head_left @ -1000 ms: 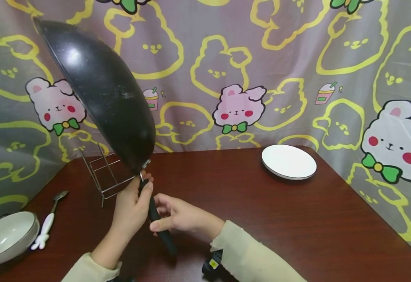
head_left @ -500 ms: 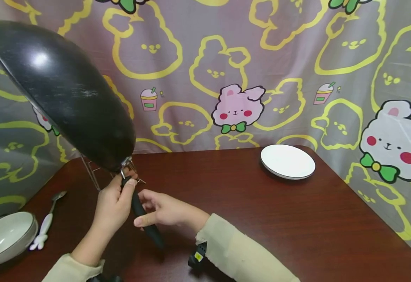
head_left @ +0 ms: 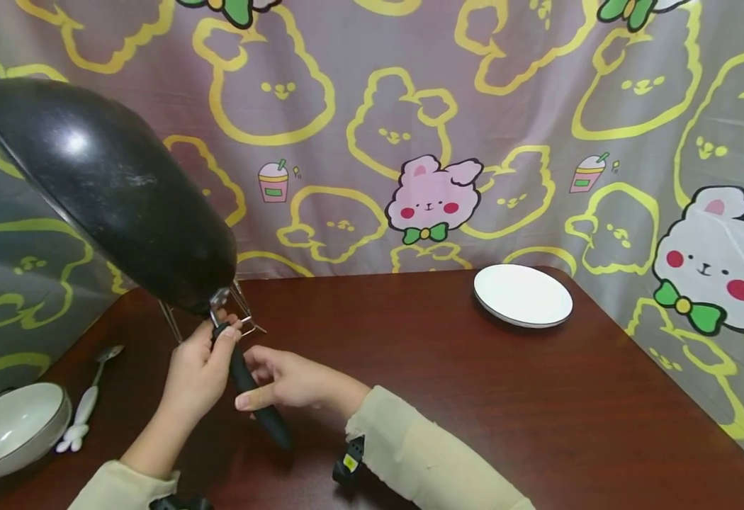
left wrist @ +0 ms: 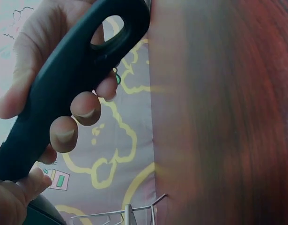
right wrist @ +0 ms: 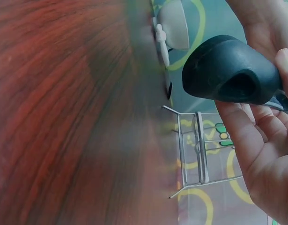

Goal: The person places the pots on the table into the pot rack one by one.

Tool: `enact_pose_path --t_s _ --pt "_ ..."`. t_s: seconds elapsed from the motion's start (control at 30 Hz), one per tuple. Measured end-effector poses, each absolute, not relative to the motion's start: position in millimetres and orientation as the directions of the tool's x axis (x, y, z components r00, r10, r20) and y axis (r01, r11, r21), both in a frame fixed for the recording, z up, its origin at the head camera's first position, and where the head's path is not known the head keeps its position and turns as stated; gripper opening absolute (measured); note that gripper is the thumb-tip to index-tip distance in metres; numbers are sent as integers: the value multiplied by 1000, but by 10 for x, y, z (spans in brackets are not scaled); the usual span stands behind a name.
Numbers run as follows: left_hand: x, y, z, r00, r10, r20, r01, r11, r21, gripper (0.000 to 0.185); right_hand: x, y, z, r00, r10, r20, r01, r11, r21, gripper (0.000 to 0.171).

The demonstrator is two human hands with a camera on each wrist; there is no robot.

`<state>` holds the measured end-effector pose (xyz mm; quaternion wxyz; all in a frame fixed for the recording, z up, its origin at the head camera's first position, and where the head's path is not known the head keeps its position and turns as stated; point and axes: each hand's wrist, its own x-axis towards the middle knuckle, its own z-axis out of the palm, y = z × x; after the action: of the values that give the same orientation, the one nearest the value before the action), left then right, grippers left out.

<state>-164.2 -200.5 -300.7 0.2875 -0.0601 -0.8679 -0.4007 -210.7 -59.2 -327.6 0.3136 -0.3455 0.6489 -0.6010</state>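
A black wok (head_left: 104, 188) is held up over the table's left side, tilted to the left with its dark outer base towards me. My left hand (head_left: 195, 372) grips the black handle (head_left: 239, 372) close to the pan, thumb along the top. Lower down the same handle, my right hand (head_left: 298, 381) holds it between thumb and curled fingers. The left wrist view shows the handle's hanging hole, with the right hand's fingers (left wrist: 85, 108) wrapped around the grip. From the right wrist, the handle's end (right wrist: 228, 70) points at the camera. The wok's inside is hidden.
Behind the wok stands a wire rack (right wrist: 201, 150), partly covered in the head view. A white bowl (head_left: 40, 443) and a spoon (head_left: 87, 405) with a white rabbit-shaped handle lie at the left. A white plate (head_left: 523, 295) sits at the back right, before a patterned curtain (head_left: 340, 85).
Both hands have carried the wok left, and it leans further left than a second ago. In the last half second it has dipped slightly. The hands keep their places on the handle.
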Motion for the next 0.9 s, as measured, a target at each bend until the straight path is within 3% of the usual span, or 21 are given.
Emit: enact_pose_path --t_s 0.9 --pt "-1712 -2136 -3162 -877 -174 448 202 712 673 30 -2122 -745 -3386 -585 -799 -137 55 130 -990 24"
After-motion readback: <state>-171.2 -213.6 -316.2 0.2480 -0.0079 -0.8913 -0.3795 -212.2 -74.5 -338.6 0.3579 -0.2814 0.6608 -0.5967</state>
